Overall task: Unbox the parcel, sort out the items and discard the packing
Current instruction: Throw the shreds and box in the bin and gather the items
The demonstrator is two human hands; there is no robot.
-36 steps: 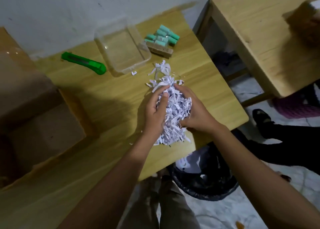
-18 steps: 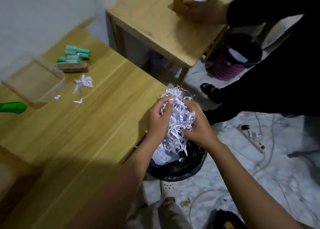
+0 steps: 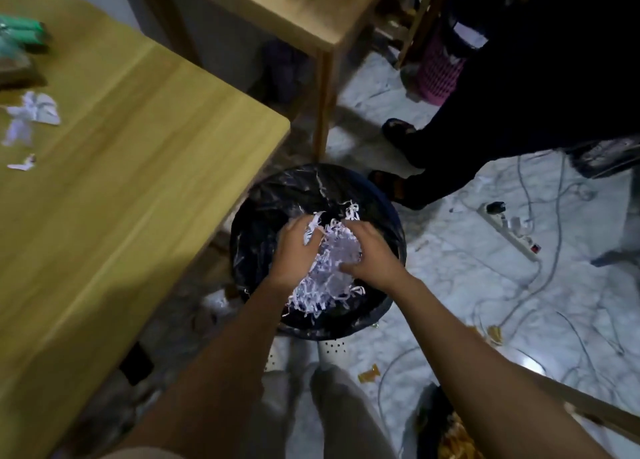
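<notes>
A wad of white shredded paper [image 3: 334, 261] is held between my two hands inside the mouth of a round bin lined with a black bag [image 3: 349, 188]. My left hand [image 3: 294, 250] grips the wad from the left, my right hand [image 3: 372, 254] from the right. Loose strips hang below the hands into the bin. On the wooden table [image 3: 138, 181] at far left lie a few leftover paper scraps [image 3: 33, 112] and the green items [image 3: 20, 34], partly cut off by the frame edge.
A second wooden table [image 3: 294, 4] stands behind the bin. A person in dark clothes [image 3: 519, 94] stands to the right, feet near the bin. A pink basket [image 3: 440, 74], a power strip [image 3: 509, 230] and cables lie on the marble floor.
Both hands carried the shredded paper off the table edge and down into the bin's mouth. The view swung right and down; the clear tray and green cutter left the frame.
</notes>
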